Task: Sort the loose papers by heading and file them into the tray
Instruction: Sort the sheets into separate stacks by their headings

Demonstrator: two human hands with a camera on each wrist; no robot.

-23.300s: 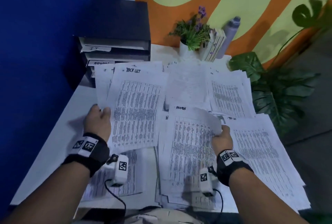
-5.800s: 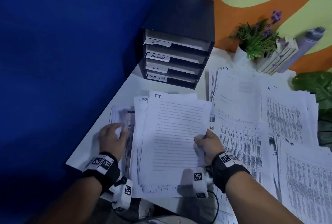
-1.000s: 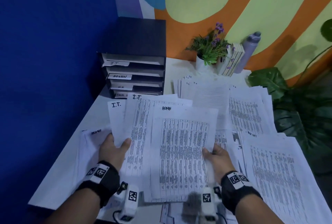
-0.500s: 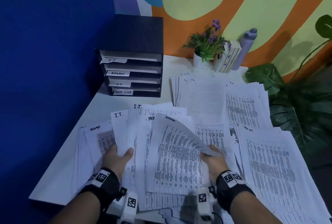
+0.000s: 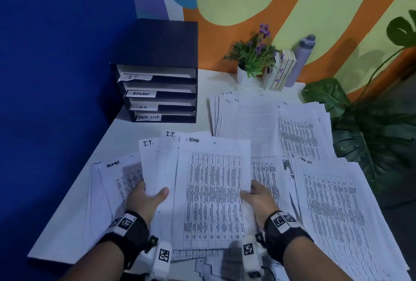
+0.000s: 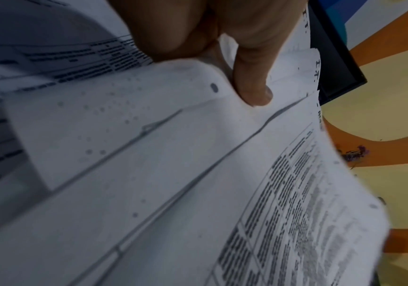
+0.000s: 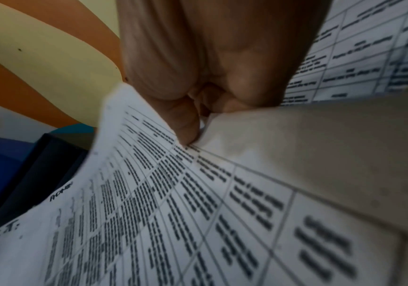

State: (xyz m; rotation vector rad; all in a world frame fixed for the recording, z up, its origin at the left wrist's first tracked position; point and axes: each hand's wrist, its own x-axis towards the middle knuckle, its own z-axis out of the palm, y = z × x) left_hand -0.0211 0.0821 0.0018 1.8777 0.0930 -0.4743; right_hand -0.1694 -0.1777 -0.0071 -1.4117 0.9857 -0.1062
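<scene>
A: What is held, going left to right?

B: A fanned bundle of white printed sheets (image 5: 211,193) is gripped at its left edge by the left hand (image 5: 144,197), thumb on top; two sheets headed "I.T." are seen at the bundle's left. The top sheet, headed "ADMIN", is pinched at its right edge by the right hand (image 5: 258,197).

A: How far along is the sorting judged to be?

B: Early to middling. A small pile headed "ADMIN" (image 5: 117,181) is laid beside the left hand. The black four-slot paper tray (image 5: 157,91), labelled I.T., ADMIN, H.R and TASK LIST, is set at the back left; whether anything is filed cannot be told. Wide overlapping spreads of loose sheets (image 5: 315,179) are left unsorted on the right.

A: And room for moving?

B: A bare strip of the white table (image 5: 135,136) is left open before the tray. The table's left edge is close to the "ADMIN" pile, and the right-hand sheets are spread to the right edge beside the leafy green plant (image 5: 364,136).
</scene>
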